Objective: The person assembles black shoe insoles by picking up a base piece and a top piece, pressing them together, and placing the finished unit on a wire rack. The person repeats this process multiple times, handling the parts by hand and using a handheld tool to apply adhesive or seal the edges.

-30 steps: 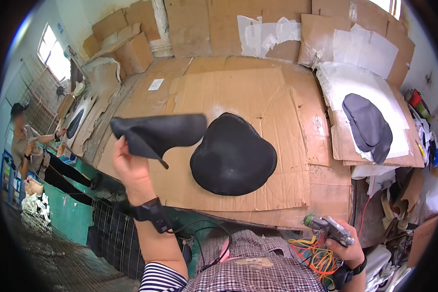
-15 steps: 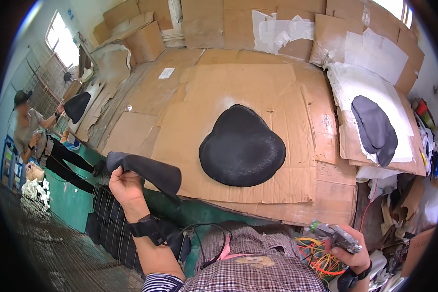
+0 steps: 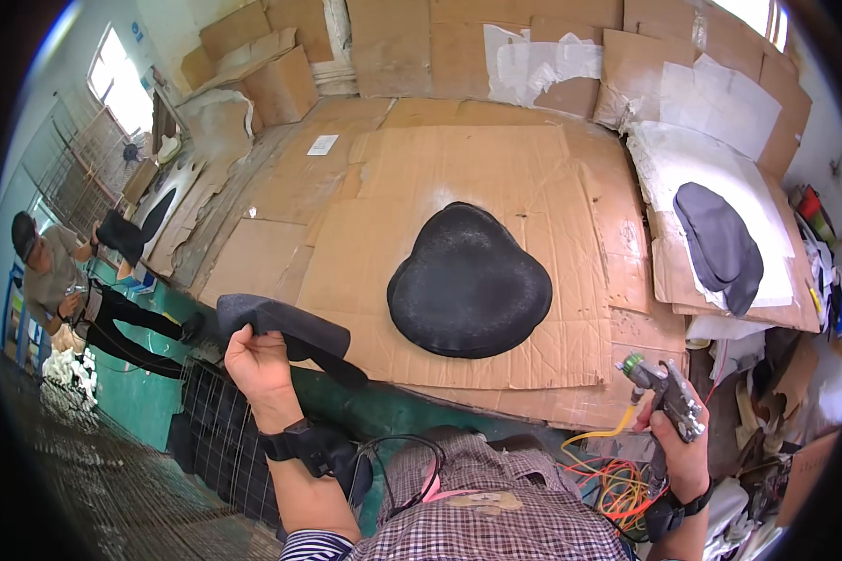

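My left hand (image 3: 264, 376) pinches the edge of a limp black sheet-like cover piece (image 3: 295, 327), which is curled over and hangs out to the right at the table's front edge. In my right hand (image 3: 681, 453) is a spray gun (image 3: 674, 400) with a green tip and a yellow hose. The gun is held up at the table's front right corner, pointing up and to the left. A black three-lobed, saddle-shaped pad (image 3: 470, 290) lies flat on cardboard (image 3: 355, 243) in front of me, untouched by either hand. Pale patches show on its surface.
Another black folded piece (image 3: 718, 238) lies on a white-covered stand (image 3: 776, 224) at the right. Orange and yellow hoses (image 3: 617, 496) coil beside my right wrist. A wire rack (image 3: 220, 421) stands at lower left. Far left, a co-worker (image 3: 56, 271) holds black pieces (image 3: 126, 234).
My right hand has raised the spray gun and turned it upward. My left hand has shifted slightly right with the cover piece. The co-worker has moved, and a second black flap now shows there.
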